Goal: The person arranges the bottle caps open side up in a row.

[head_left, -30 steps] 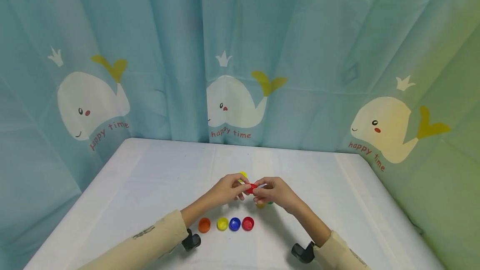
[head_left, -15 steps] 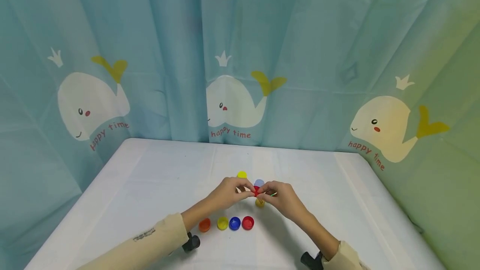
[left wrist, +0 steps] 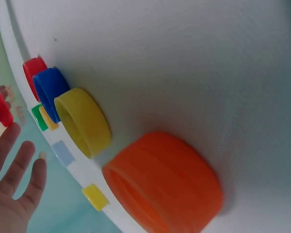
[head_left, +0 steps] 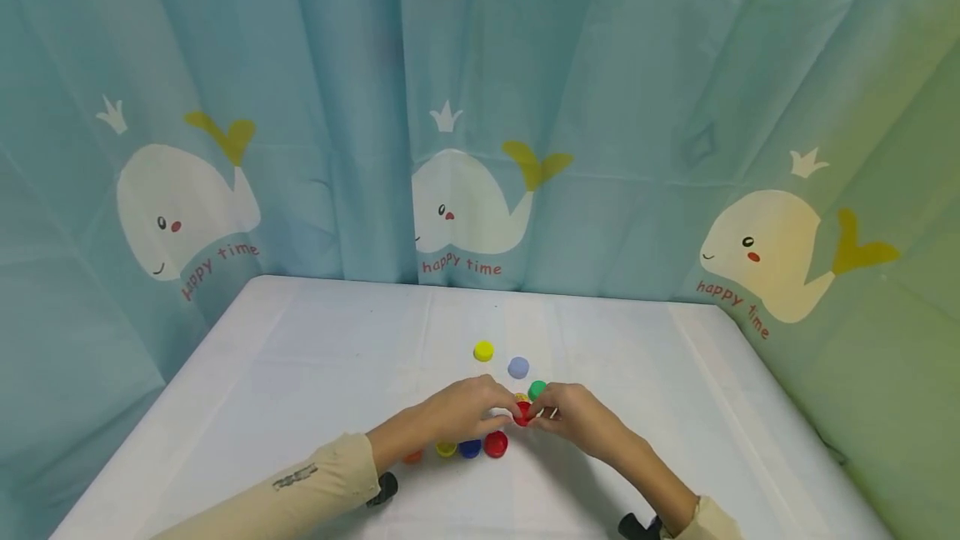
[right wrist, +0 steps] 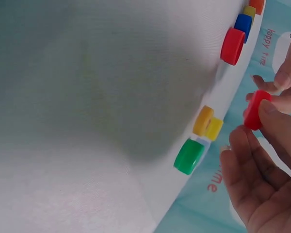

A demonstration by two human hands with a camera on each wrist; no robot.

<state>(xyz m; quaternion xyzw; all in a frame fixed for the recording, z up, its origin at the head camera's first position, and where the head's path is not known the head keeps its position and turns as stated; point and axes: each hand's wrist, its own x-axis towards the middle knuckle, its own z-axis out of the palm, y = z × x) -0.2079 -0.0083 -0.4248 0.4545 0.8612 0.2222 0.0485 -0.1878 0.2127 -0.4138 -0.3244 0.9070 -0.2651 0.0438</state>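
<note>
Red cap (head_left: 522, 415) over the surface (head_left: 360, 340), well in from its far edge
We see the right hand (head_left: 583, 422) pinching it, likely for steadiness; whether the left hand (head_left: 463, 411) grips, we cannot tell.

The blue-green curtain (head_left: 637, 90) bore "happy time" in red letters, printed three times in full in the head view and again in the right wrist view; dark lettering on the left sleeve (head_left: 262, 498) was illegible
</note>
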